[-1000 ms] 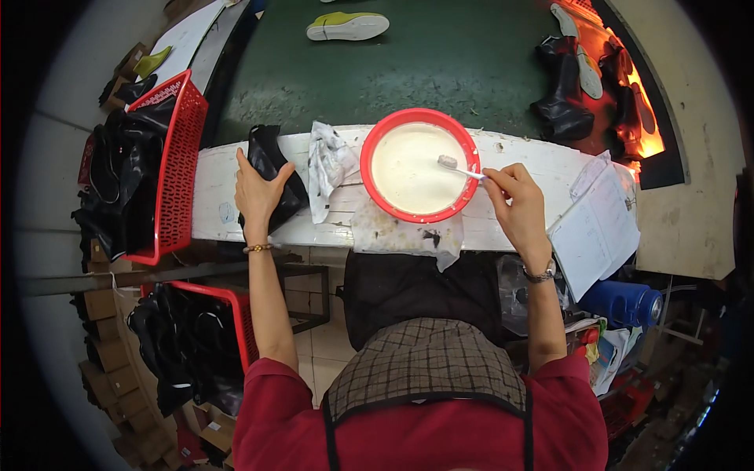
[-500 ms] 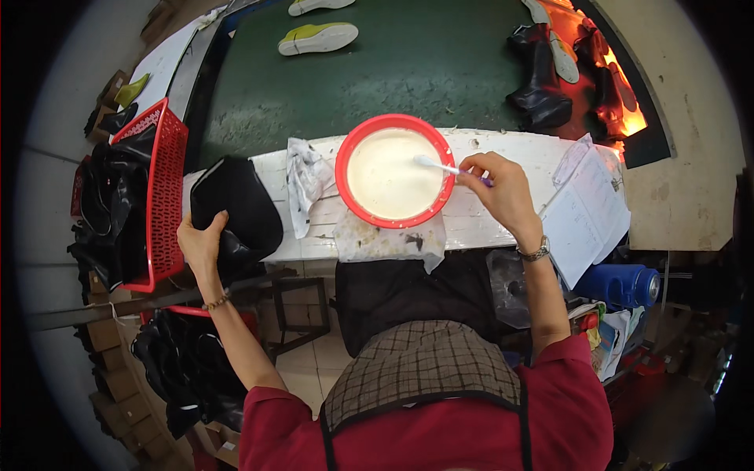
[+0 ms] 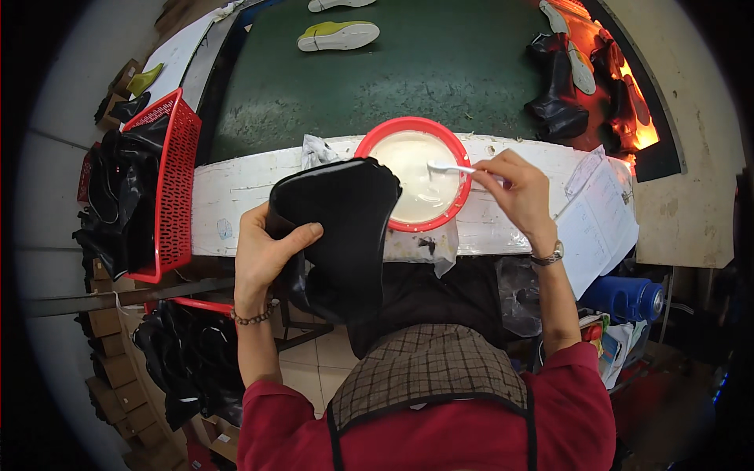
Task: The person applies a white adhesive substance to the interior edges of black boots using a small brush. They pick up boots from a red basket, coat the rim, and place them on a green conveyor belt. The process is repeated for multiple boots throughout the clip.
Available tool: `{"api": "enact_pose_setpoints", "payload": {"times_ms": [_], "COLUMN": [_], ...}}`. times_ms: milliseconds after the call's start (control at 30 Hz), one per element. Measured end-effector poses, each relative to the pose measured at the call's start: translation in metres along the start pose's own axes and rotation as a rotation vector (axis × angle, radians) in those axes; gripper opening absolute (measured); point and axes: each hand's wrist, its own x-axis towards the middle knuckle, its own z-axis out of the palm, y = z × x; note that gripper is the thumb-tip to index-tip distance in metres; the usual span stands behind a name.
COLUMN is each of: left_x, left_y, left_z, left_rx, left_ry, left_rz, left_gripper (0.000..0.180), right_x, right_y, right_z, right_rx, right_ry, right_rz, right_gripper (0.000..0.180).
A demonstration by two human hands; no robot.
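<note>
My left hand (image 3: 271, 250), thumb on top, grips a black boot (image 3: 342, 224) and holds it up in front of the white ledge. The boot covers the left edge of a red basin (image 3: 462, 206) filled with cream-coloured liquid (image 3: 404, 157). Between the fingers and thumb of my right hand (image 3: 520, 192) is a small white brush (image 3: 452, 167), shaped like a toothbrush. Its head is in or just over the liquid, and its grip end is hidden by my fingers.
A red plastic basket (image 3: 177, 188) of black boots stands at the left, with more boots (image 3: 192, 357) below. Beyond the ledge, a green belt (image 3: 314, 98) carries yellow shoes (image 3: 338, 36) and black boots (image 3: 556, 86) near a glowing heater (image 3: 646, 133). Papers (image 3: 593, 220) lie at right, above a blue flask (image 3: 620, 298).
My left hand has brought the boot up and to the right, from beside the basket to the basin's edge. My right hand still has the brush at the liquid.
</note>
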Motion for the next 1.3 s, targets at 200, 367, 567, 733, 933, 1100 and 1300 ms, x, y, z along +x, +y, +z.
{"api": "enact_pose_setpoints", "payload": {"times_ms": [200,367,567,733,933,1100,1300], "left_x": [0.012,0.010,0.002,0.002,0.014,0.015,0.008], "left_y": [-0.003,0.005,0.009,0.007,0.003,0.009,0.007], "left_z": [0.007,0.008,0.011,0.006,-0.007,-0.005,-0.021], "left_rx": [-0.057,-0.128,-0.105,-0.078,-0.084,-0.049,-0.138], "left_ry": [-0.186,-0.176,0.079,0.012,-0.301,-0.378,-0.172], "left_rz": [-0.064,-0.029,0.102,0.090,0.016,-0.021,0.088], "left_gripper": [0.025,0.021,0.018,0.018,0.022,0.024,0.025], "right_x": [0.030,0.037,0.025,0.024,0.046,0.062,0.051], "right_y": [-0.020,-0.027,-0.027,-0.023,-0.031,-0.057,-0.046], "right_z": [-0.016,-0.013,-0.007,-0.007,-0.002,0.008,0.008], "right_rx": [0.256,0.214,0.206,0.266,0.273,0.353,0.375], "right_ry": [0.029,0.054,0.077,0.013,-0.036,-0.058,0.019], "right_rz": [-0.453,-0.503,-0.441,-0.428,-0.537,-0.626,-0.521], "right_gripper": [0.016,0.018,0.019,0.011,0.012,0.015,0.016]}}
